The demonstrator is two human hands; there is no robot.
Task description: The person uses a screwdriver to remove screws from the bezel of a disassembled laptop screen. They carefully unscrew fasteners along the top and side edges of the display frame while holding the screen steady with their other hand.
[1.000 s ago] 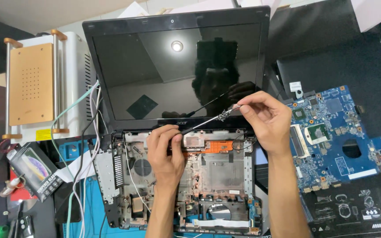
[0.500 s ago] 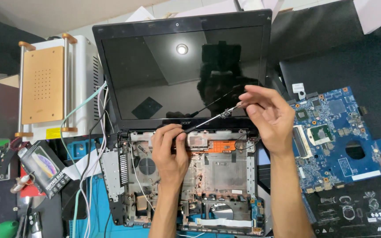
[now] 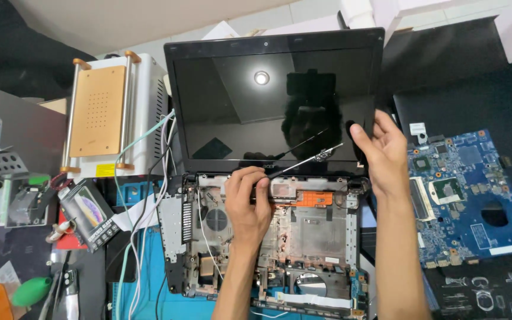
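Observation:
An open laptop stands in front of me, its dark screen upright and its stripped base showing bare frame and an orange part. My left hand rests on the base's rear edge near the hinge line. It is closed on the lower end of a thin screwdriver, which slants up to the right in front of the screen. My right hand grips the right edge of the screen lid, thumb on the front bezel and fingers behind it.
A blue circuit board lies on a black mat at the right. At the left stand a white machine with a copper-coloured plate, a small dark box and loose cables. A blue mat lies under the laptop.
My right hand has let go of the screwdriver's upper end and moved right to the lid's edge. My left hand still holds the tool at the hinge line.

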